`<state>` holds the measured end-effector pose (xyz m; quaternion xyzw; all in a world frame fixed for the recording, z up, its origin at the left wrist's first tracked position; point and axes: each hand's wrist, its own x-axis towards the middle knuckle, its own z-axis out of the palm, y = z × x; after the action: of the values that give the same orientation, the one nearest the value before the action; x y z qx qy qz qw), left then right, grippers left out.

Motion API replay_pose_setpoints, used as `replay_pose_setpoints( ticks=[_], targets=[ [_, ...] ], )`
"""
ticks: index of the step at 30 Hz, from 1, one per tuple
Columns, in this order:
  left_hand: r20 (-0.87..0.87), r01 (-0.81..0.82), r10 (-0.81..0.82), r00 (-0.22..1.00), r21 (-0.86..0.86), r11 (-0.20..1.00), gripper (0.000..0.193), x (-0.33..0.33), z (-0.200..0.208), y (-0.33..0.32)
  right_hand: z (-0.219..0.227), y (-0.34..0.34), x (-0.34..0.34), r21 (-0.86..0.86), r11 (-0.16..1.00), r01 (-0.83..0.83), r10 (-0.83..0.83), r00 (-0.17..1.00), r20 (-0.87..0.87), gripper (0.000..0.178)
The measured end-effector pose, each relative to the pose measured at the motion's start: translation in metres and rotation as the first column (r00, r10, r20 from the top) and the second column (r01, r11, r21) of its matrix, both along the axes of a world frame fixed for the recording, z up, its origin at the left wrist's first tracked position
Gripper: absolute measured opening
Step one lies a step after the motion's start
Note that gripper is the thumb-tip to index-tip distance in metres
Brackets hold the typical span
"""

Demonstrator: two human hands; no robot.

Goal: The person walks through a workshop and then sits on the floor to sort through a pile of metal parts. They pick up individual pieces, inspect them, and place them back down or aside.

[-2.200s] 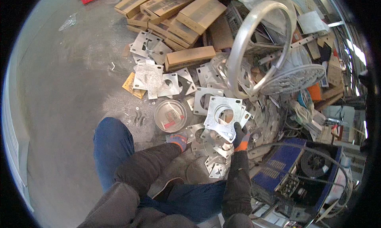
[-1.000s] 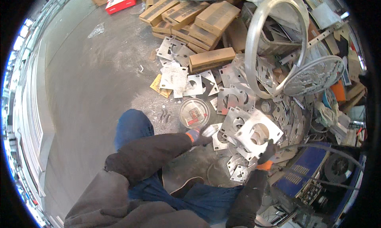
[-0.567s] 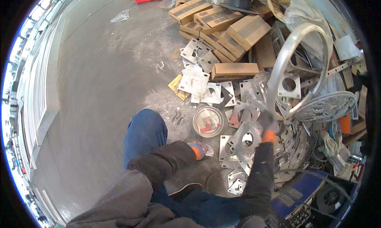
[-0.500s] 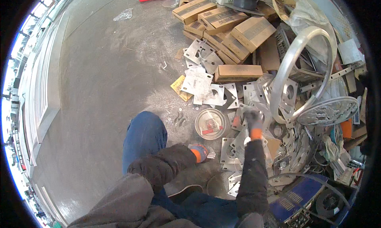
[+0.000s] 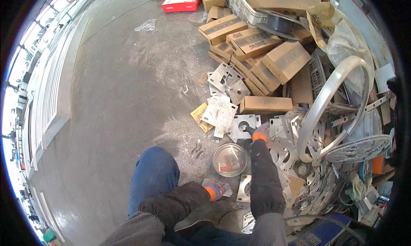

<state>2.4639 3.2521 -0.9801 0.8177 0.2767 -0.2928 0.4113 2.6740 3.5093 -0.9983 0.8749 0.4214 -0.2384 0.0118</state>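
Both my hands wear grey gloves with orange cuffs. My left hand [image 5: 215,190] is low near my shoe, its fingers closed on flat silvery metal pieces [image 5: 228,190], largely covered by the glove. My right hand [image 5: 260,132] reaches forward to a square metal plate [image 5: 238,123] with a round centre hole and corner slots. Its dark fingertips lie over the plate's lower right part and seem closed on it. Between my hands stands a round tub [image 5: 230,173] with a clear top and red marking. More plates with holes [image 5: 244,188] lie beside my right forearm.
Brown cardboard boxes [image 5: 286,62] are heaped beyond the plates. A large bent metal ring [image 5: 306,130] rises from the scrap on the right. White sheets [image 5: 220,115] and a yellow packet [image 5: 199,116] lie on the floor. Long pale metal profiles [image 5: 55,92] run along the left.
My right hand has moved left from the scrap heap onto the square plate. My left hand stays low with the metal pieces. The view has shifted, so the surroundings sit lower.
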Motion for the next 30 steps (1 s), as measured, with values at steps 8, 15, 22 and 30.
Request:
replay_pose_setpoints(
  ticks=[8,15,22,30],
  targets=[
    [0.08,-0.202,0.199,0.977,0.042,0.978,0.028,-0.001,0.004,-0.002,-0.006,-0.053,0.054,0.418,0.864,0.281,0.065,0.761,-0.646,0.048],
    [-0.081,0.171,-0.17,0.982,0.006,0.985,0.046,0.012,-0.011,0.002,0.087,-0.217,0.092,0.398,0.543,0.74,-0.163,0.558,-0.814,0.058],
    [0.022,-0.123,0.121,0.992,0.068,0.99,0.044,0.006,-0.001,-0.011,0.233,-0.263,0.163,0.642,0.592,0.488,-0.088,0.83,-0.551,0.048],
    [0.028,-0.149,0.148,0.989,0.069,0.986,0.041,0.008,-0.002,-0.006,0.135,-0.163,0.299,0.651,0.387,0.653,-0.055,0.721,-0.691,0.046]
  ],
)
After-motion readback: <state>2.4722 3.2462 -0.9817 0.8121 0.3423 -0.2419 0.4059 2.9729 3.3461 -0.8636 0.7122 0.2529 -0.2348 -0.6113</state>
